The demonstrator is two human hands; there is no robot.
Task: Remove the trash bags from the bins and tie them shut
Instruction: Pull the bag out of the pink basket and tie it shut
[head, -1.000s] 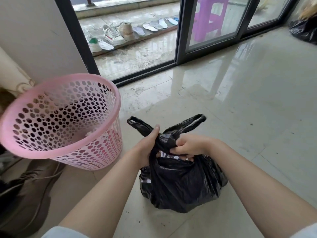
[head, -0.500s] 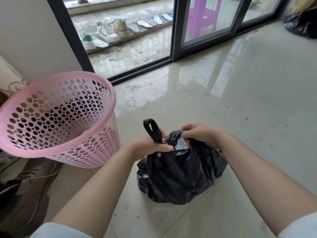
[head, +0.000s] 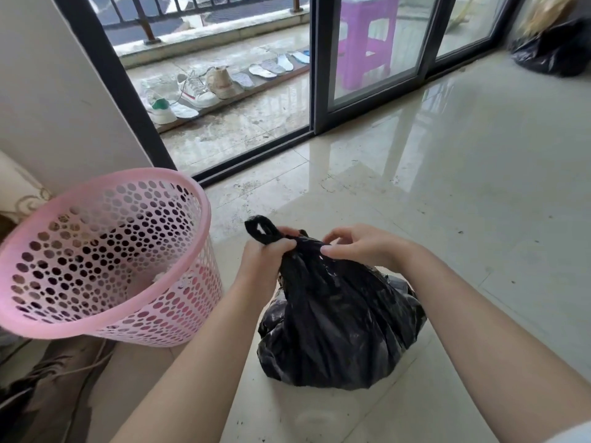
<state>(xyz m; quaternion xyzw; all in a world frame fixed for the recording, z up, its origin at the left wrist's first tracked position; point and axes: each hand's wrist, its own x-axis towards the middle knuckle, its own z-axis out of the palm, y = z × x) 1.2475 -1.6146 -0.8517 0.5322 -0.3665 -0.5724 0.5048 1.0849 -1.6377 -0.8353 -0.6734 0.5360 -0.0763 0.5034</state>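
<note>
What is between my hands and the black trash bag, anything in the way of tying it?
Nothing visible. The left hand already grips the gathered neck of the black plastic trash bag, and the right hand pinches it from the other side. The pink perforated plastic bin stands apart, off to the left.

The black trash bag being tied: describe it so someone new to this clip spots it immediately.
Start at the pink perforated bin by the wall; the black trash bag sits on the tiled floor just right of it. Unlike the other black bag far off in the corner, its gathered neck is gripped by the left hand and right hand.
</note>
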